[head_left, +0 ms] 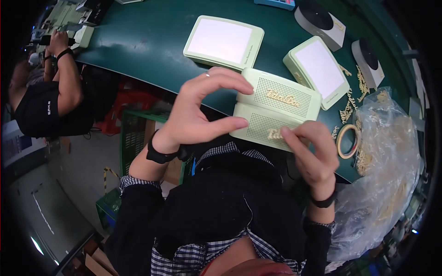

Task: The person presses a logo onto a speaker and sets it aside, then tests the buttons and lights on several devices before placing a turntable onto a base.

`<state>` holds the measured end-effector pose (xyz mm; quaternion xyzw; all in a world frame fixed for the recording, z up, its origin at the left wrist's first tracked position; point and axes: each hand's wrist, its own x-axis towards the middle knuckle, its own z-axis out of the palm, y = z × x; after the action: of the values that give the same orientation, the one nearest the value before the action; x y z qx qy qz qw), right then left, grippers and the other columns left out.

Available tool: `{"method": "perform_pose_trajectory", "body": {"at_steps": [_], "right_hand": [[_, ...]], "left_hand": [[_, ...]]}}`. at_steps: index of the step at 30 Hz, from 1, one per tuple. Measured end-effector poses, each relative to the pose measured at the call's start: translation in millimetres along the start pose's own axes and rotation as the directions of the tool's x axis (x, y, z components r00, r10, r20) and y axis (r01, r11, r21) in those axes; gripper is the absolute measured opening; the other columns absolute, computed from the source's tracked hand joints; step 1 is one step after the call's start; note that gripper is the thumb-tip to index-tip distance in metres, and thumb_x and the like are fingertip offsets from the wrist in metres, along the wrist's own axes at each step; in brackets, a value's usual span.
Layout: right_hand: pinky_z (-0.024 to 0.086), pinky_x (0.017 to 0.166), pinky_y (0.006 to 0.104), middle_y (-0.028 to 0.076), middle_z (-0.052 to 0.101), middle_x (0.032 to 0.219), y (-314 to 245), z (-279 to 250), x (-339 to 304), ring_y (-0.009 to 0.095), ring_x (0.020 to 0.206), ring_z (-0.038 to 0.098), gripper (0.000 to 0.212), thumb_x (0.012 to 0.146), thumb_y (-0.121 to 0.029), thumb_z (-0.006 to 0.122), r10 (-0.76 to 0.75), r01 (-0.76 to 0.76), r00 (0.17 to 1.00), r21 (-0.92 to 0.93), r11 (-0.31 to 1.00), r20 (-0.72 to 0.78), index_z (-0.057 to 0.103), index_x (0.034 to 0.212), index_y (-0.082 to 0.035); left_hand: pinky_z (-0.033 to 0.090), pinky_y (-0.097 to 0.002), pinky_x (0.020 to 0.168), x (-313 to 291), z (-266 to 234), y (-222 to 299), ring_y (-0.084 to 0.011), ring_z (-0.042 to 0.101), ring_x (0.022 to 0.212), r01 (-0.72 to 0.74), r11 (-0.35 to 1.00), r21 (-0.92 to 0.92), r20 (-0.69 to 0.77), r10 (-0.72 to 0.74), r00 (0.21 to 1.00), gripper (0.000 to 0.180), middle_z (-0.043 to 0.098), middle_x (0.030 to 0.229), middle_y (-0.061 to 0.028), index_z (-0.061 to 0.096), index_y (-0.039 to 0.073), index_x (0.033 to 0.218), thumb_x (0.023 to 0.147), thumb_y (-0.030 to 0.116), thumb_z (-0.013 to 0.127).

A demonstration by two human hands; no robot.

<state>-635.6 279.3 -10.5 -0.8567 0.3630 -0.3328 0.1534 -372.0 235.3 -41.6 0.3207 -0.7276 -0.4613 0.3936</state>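
Two pale green boxes lie side by side at the table's front edge, their perforated faces up; I see the far box (306, 110) and the near box (244, 130). A gold script badge (283, 97) sits on the far one's grille. My left hand (198, 103) curves round their left end, index fingertip on the far box and thumb on the near one. With its thumb and index finger, my right hand (315, 154) presses a second gold badge (274, 134) against the near grille. That badge is partly hidden by the fingers.
Two more pale green boxes with white panels, a left one (221, 39) and a right one (317, 69), lie behind. Grey-black devices (322, 20) stand far right. Nearby are a tape roll (340, 142), loose gold badges (347, 108) and a plastic bag (391, 156). A co-worker (50, 101) sits left.
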Motion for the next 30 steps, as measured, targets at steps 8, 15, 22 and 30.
{"method": "perform_pose_trajectory", "body": {"at_steps": [8,15,22,30], "right_hand": [[0.048,0.062,0.0316,0.009,0.057,0.085,-5,29,-13,0.023,0.075,0.059,0.039,0.061,0.012,0.070,0.014,-0.016,1.000,-0.070,0.997,-0.022,0.074,0.098,0.002],[0.047,0.062,0.0316,0.009,0.056,0.085,-1,39,-28,0.023,0.074,0.057,0.043,0.060,0.012,0.070,0.000,-0.015,0.984,-0.084,0.996,-0.177,0.074,0.101,0.002],[0.047,0.065,0.0330,0.008,0.056,0.086,2,33,-33,0.024,0.075,0.056,0.044,0.059,0.013,0.069,-0.001,-0.007,0.991,-0.058,0.998,-0.135,0.074,0.101,0.001],[0.048,0.067,0.0342,0.008,0.056,0.088,4,33,-37,0.024,0.077,0.057,0.045,0.058,0.012,0.069,-0.015,0.010,0.994,-0.048,0.999,-0.105,0.074,0.101,0.000]], "left_hand": [[0.036,-0.0403,0.107,-14,30,-4,-0.0249,0.046,0.125,0.080,0.992,0.095,-0.085,-0.072,0.994,0.051,0.048,0.134,-0.0147,0.063,0.004,0.115,0.069,0.015,0.081],[0.034,-0.0396,0.107,-21,45,-10,-0.0249,0.045,0.125,0.051,0.991,0.123,-0.115,-0.037,0.993,0.048,0.045,0.134,-0.0144,0.062,0.004,0.116,0.072,0.013,0.078],[0.032,-0.0397,0.108,-22,47,-14,-0.0249,0.044,0.125,0.042,0.998,0.036,-0.132,-0.037,0.990,0.045,0.045,0.133,-0.0145,0.061,0.003,0.115,0.073,0.010,0.075],[0.032,-0.0400,0.108,-20,48,-17,-0.0247,0.044,0.124,0.039,0.998,0.048,-0.117,-0.033,0.993,0.047,0.044,0.134,-0.0145,0.060,0.003,0.116,0.072,0.011,0.076]]}}
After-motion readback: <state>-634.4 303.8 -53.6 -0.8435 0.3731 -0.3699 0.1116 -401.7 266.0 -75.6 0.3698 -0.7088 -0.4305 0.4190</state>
